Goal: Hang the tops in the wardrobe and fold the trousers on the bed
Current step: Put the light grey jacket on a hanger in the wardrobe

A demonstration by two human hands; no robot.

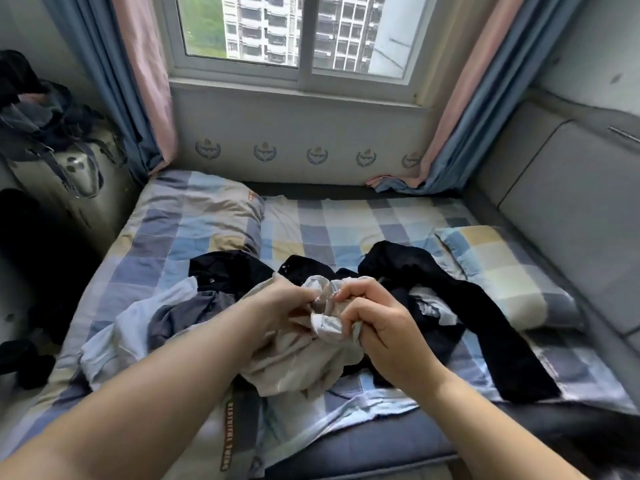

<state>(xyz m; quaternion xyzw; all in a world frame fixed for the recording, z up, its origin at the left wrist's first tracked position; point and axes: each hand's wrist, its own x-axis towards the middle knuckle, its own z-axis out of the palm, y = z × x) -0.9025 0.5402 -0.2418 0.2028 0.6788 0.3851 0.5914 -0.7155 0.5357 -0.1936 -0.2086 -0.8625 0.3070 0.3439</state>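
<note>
Both hands at work: left hand [287,306] and right hand [374,327], fingers pinching the beige top [294,362], bunched over the bed [311,223]. Light, limp, probably slippery; best held at the shoulders.

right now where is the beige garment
In the head view the beige garment is mid-bed, bunched in both hands, left hand and right hand, over the light blue top.
</note>
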